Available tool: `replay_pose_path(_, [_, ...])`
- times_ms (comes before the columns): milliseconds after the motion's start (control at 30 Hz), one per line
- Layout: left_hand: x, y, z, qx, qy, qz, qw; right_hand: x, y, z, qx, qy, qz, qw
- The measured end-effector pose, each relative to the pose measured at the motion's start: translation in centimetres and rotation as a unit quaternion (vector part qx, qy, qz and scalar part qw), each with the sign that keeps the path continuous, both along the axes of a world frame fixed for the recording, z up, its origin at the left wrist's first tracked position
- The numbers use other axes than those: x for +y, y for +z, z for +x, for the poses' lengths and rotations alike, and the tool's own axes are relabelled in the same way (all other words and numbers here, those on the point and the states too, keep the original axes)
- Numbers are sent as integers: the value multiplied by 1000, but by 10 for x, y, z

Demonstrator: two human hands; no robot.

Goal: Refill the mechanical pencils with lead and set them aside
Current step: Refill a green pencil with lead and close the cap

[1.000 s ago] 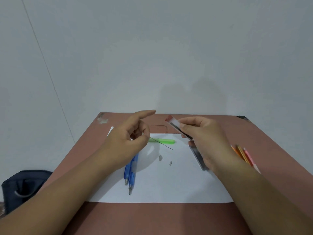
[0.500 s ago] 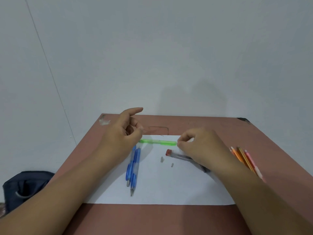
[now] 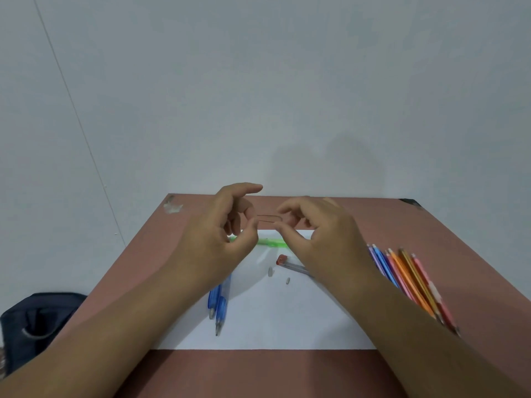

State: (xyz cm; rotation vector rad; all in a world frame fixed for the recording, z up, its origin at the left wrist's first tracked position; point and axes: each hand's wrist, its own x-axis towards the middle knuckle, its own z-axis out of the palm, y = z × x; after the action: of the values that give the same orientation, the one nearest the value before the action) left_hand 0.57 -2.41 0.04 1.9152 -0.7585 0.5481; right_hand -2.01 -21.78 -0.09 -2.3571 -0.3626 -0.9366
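My left hand (image 3: 218, 239) and my right hand (image 3: 324, 239) hover close together above the far edge of the white paper (image 3: 287, 320). The left thumb and a curled finger pinch a thin dark lead (image 3: 267, 222). The right thumb and forefinger pinch its other end, though the lead is barely visible. Below them a green mechanical pencil (image 3: 271, 242) lies across the paper. The clear lead case with a red cap (image 3: 293, 265) rests on the paper near my right wrist. Two blue mechanical pencils (image 3: 219, 305) lie under my left forearm.
Two small grey pieces (image 3: 270, 271) lie on the paper by the lead case. Several coloured pencils (image 3: 408, 280) lie on the brown table (image 3: 431, 225) to the right. A dark bag (image 3: 37, 320) sits on the floor at the left. A wall stands right behind the table.
My right hand put the lead case down on the paper, then rose to meet the left hand. The left hand lifted slightly away from the green pencil.
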Motion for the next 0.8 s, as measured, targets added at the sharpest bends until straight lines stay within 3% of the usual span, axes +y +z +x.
replay_pose_path(267, [-4,2,-2,-20,-8,11,1000,-1,-1,4,-39,-11,-39,998])
replay_pose_path(400, [-9,19,0,80,3,-5,997,-8,3,1,-37,-32,-36,998])
replay_pose_path(500, [-13,18,16,146,47,140,978,-15,6,-1,16,-30,43,998])
replay_pose_path(600, [-11,5,31,82,82,360,926,-20,9,-3,72,-26,156,985])
replay_pose_path(667, [-10,-7,40,70,84,380,919,-22,10,-2,85,-31,200,976])
replay_pose_path(800, [-14,-19,45,40,83,316,944,-23,12,-2,98,-7,285,953])
